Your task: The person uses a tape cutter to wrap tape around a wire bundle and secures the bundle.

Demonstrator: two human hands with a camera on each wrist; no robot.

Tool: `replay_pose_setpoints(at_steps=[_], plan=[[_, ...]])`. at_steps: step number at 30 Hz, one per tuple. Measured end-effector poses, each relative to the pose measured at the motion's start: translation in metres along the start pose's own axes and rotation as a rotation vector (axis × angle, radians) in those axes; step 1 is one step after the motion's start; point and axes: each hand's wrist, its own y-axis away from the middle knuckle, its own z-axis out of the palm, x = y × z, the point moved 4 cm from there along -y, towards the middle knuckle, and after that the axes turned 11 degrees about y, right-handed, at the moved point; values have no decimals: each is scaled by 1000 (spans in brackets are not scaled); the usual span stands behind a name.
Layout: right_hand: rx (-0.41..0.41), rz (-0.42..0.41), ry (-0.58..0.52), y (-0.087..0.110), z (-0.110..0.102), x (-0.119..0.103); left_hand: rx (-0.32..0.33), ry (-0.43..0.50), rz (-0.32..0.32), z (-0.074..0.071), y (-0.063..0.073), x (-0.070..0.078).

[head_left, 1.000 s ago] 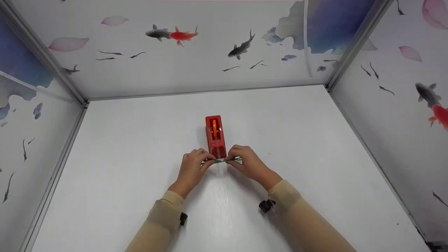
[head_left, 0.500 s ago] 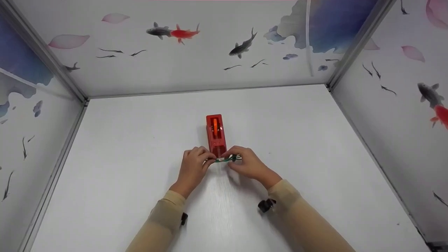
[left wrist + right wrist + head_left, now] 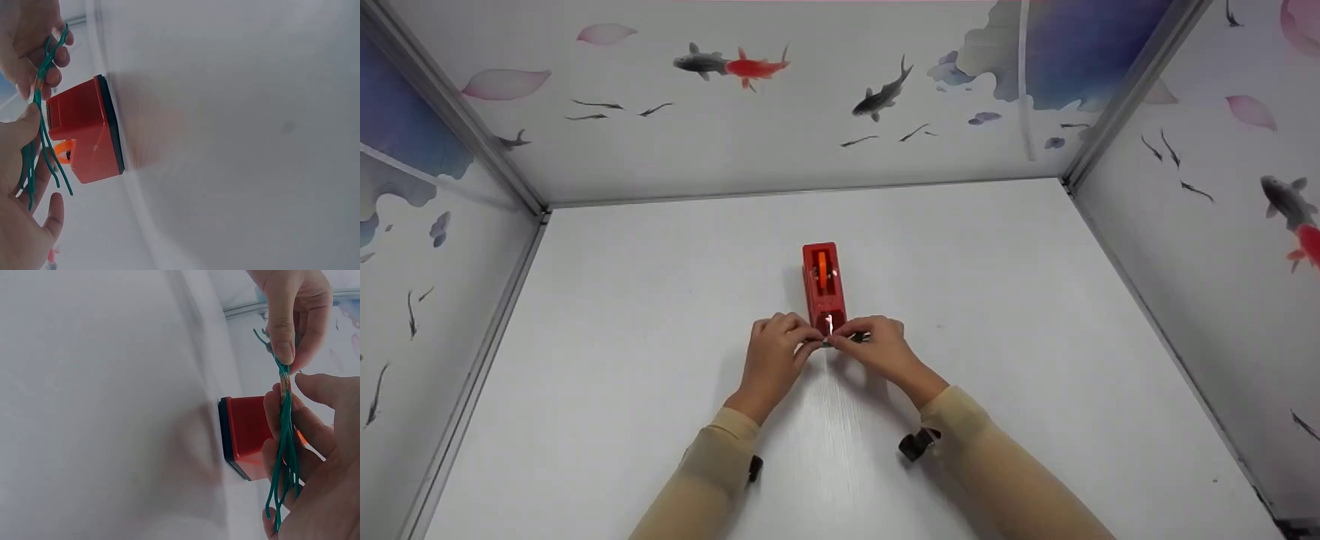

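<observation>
Between the hands is a bundle of thin green wires (image 3: 285,439), bound at its middle by a shiny band that looks like clear tape. My left hand (image 3: 776,356) pinches one end of the bundle between thumb and fingers. Curled fingers of my right hand (image 3: 885,352) lie behind the other part, its thumb close to the taped middle. In the head view the fingertips of both hands almost meet and cover most of the bundle. Just beyond them stands a red tape dispenser (image 3: 832,300) with an orange roll (image 3: 822,270) in it.
The white tabletop (image 3: 622,330) stretches around the dispenser. White panels printed with fish and petals enclose it: a back wall (image 3: 795,142), a left wall (image 3: 472,262) and a right wall (image 3: 1170,247). A black wrist camera (image 3: 919,444) hangs under the right sleeve.
My right hand has shifted left, so its fingertips come close to the left hand's; half a second ago its fingers were more parted. The left hand has stayed nearly still, gripping the wires.
</observation>
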Motion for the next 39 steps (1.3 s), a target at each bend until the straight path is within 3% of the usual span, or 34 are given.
replay_pose_setpoints(at_steps=[9, 17, 24, 29, 34, 39], plan=[[55, 41, 6, 1, 2, 0, -22, 4, -33, -1, 0, 0], [52, 46, 17, -2, 1, 0, -89, 106, -156, -8, -3, -5], [52, 68, 43, -3, 6, 8, -94, 130, -181, -11, -19, -11], [60, 47, 55, -5, 4, 10, -123, 137, -174, -6, -41, -12], [55, 29, 62, -8, 8, 11, -185, 113, -199, -1, -59, -15], [67, 3, 80, -10, 10, 13, -245, 109, -199, 6, -66, -19]])
